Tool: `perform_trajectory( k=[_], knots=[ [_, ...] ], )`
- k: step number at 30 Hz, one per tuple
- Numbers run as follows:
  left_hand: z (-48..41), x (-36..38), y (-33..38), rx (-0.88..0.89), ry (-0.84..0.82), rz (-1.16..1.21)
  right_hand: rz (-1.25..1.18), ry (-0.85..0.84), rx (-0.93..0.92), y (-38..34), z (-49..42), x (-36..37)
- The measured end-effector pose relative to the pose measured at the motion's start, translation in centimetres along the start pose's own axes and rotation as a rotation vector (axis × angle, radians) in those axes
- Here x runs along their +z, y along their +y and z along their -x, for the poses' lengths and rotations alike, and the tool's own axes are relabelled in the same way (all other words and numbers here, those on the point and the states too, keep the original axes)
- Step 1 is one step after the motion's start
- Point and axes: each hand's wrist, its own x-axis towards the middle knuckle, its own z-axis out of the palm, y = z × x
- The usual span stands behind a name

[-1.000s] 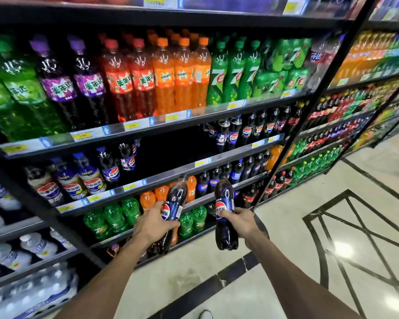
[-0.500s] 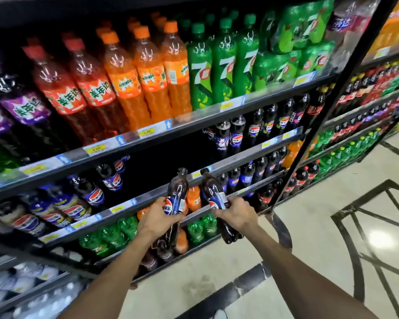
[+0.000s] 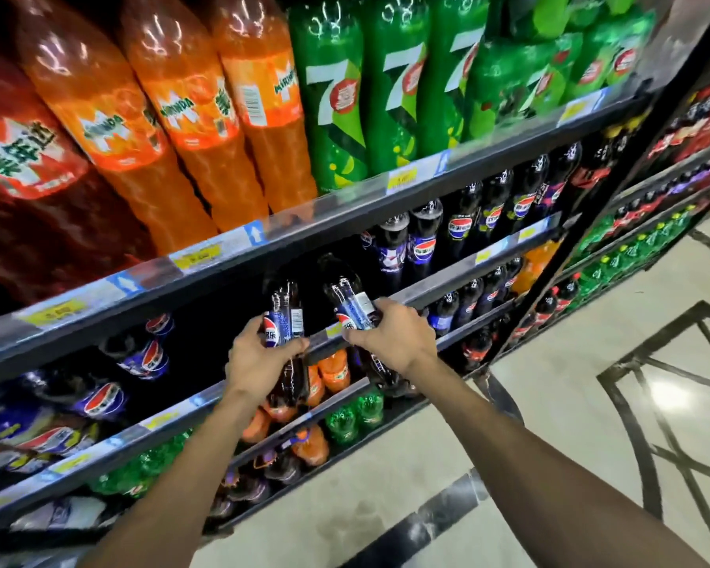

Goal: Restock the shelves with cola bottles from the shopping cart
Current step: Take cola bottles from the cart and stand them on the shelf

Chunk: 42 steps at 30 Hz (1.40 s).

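Your left hand grasps the left bottle at its label, with the fingers curled round the front and the thumb across. Your right hand is clenched the same way round the label of the right bottle. Much of each label is hidden under your fingers.

Both cola bottles are held up in front of the shelf rail. Their upper halves reach above it into the dark gap under the shelf above. The left bottle stands nearly upright, while the right one leans with its top to the left. The two are close but apart.

The caps are hard to make out against the dark. You cannot tell whether either bottle touches the rail or the shelf board behind it. Below your hands, the bottle bases blur into the small orange bottles on the shelf beneath, so where they end is unclear.

A cola row stands on the same shelf to the right of the gap. More cola lies further left, smeared by blur. On the shelf above are large orange bottles and green bottles, their tops cut off by the frame. Your forearms run off the bottom edge over the pale floor.
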Motion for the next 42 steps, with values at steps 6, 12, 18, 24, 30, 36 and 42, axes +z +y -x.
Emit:
perform_trajectory(
  k=[6, 12, 18, 24, 30, 36, 42],
  knots=[
    [-5.6, 0.1, 2.1, -0.007, -0.018, 0.123, -0.179, -0.034, 0.006, -4.0, -6.5, 0.6],
    [-9.8, 0.5, 1.0, 0.057, 0.088, 0.170, -0.236, 0.085, -0.045, -6.1, -10.5, 3.1],
    [-12.2, 1.9, -1.7, 0.155, 0.230, 0.210, -0.357, 0.132, -0.106, -6.4, -12.9, 6.6],
    [-13.9, 2.9, -3.1, 0.360, 0.275, 0.183, -0.560, 0.181, -0.176, -4.6, -13.7, 9.6],
    [-14.3, 3.6, -3.7, 0.427, 0.224, 0.124, -0.351, 0.174, -0.260, -3.8, -14.4, 10.5],
    [-15.9, 3.6, -4.8, 0.418, 0.171, 0.030, -0.164, 0.189, -0.275, -3.6, -15.7, 10.8],
    [-20.2, 4.4, -3.6, 0.426, 0.183, 0.018, -0.206, 0.196, -0.209, -5.4, -20.1, 11.0]
  ],
)
